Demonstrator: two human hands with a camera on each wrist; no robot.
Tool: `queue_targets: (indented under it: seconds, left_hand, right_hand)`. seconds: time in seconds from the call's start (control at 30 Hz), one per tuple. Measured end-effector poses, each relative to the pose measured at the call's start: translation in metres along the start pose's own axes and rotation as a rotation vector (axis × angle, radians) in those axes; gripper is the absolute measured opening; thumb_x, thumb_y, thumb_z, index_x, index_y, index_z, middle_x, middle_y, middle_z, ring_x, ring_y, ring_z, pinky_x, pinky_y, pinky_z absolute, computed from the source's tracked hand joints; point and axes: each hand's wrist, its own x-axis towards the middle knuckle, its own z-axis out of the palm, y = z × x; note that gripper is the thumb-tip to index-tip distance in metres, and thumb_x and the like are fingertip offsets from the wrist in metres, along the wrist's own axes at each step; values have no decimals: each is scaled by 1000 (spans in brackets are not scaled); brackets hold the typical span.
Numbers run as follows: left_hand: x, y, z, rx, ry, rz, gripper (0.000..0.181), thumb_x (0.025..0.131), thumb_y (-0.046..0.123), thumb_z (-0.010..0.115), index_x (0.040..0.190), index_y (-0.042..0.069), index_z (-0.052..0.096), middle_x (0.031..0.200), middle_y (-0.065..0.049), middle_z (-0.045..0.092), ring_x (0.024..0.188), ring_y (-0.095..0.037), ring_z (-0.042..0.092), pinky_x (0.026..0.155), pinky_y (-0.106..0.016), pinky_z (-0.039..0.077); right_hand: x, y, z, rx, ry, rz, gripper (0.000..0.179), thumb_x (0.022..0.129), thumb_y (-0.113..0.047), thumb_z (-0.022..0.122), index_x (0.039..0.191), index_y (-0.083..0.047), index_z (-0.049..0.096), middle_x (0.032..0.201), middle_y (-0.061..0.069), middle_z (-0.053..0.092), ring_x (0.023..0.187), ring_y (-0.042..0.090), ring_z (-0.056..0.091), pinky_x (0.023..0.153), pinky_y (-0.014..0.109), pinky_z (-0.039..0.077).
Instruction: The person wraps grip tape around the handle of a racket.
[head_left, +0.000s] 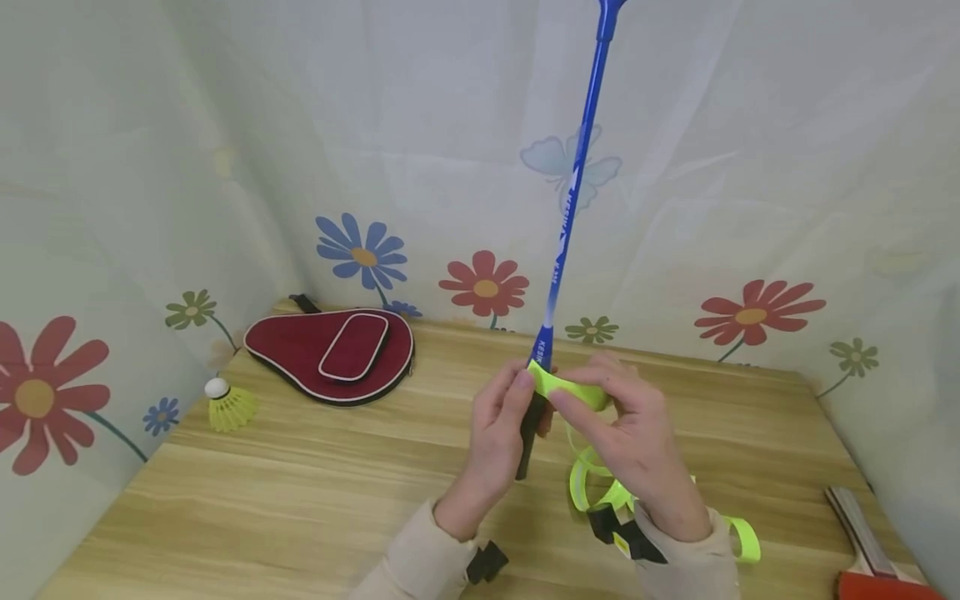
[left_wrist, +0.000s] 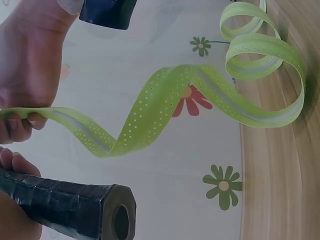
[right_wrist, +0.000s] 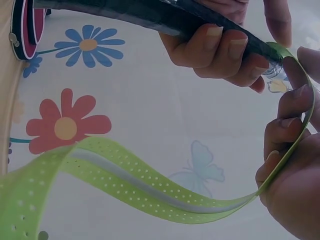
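Observation:
My left hand [head_left: 491, 433] grips the badminton racket [head_left: 573, 192] near the top of its black handle [left_wrist: 65, 202]. The racket stands nearly upright, its blue shaft rising past the top of the head view, so its head is out of sight. Between thumb and fingers, my right hand [head_left: 641, 429] pinches a perforated yellow-green grip tape [right_wrist: 135, 185] with a pale stripe along its middle. One tape end lies against the top of the handle, at the left thumb. From the right hand the loose tape hangs in curls down toward the table, as the left wrist view shows.
A dark red paddle-shaped case [head_left: 292, 342] lies at the back left of the wooden table [head_left: 300, 492], with a yellow shuttlecock [head_left: 231, 406] beside it. A table tennis bat [head_left: 873, 550] sits at the front right. Behind hangs a flowered cloth [head_left: 420, 125].

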Motion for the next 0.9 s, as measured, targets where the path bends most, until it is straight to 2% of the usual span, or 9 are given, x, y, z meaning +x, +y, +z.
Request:
queue_targets:
  seconds: [0.17, 0.3, 0.53, 0.73, 0.9]
  left_hand:
    - [1, 0, 1, -21, 25, -14, 36, 105, 28, 41, 105, -5, 55, 75, -23, 51, 58, -16, 47, 52, -24, 42]
    - [2, 0, 2, -24, 45, -17, 35, 105, 26, 41, 102, -6, 54, 74, -22, 52, 56, -15, 47, 51, -24, 43]
    - [2, 1, 3, -22, 39, -19, 34, 106, 25, 38, 101, -4, 54, 72, -23, 50, 55, -16, 46, 50, -24, 42]
    - [1, 0, 4, 5, 23, -1, 38, 107, 25, 34, 90, -3, 52, 65, -20, 48, 49, -16, 44, 44, -25, 40]
    - [-1, 0, 5, 27, 10, -16, 44, 108, 27, 30, 84, -4, 50, 60, -18, 46, 46, -13, 44, 40, -26, 40]
  right_hand:
    - [-6, 18, -5, -34, 9, 54, 28, 82, 10, 71, 104, -8, 73, 89, 3, 66, 82, 19, 50, 74, 30, 39]
    - [-5, 17, -7, -61, 2, 97, 26, 84, 5, 72, 104, -11, 73, 92, 2, 67, 85, 20, 50, 77, 31, 38]
    - [-5, 17, -8, -85, 6, 133, 25, 84, 1, 73, 104, -14, 73, 96, 0, 67, 88, 21, 51, 78, 32, 38]
    - [-6, 18, -7, -84, 18, 142, 25, 84, 2, 73, 104, -11, 72, 95, 1, 65, 86, 20, 50, 75, 29, 41]
    - [-7, 19, -7, -72, 27, 146, 24, 83, 4, 72, 104, -9, 72, 93, 2, 64, 86, 20, 49, 73, 27, 42]
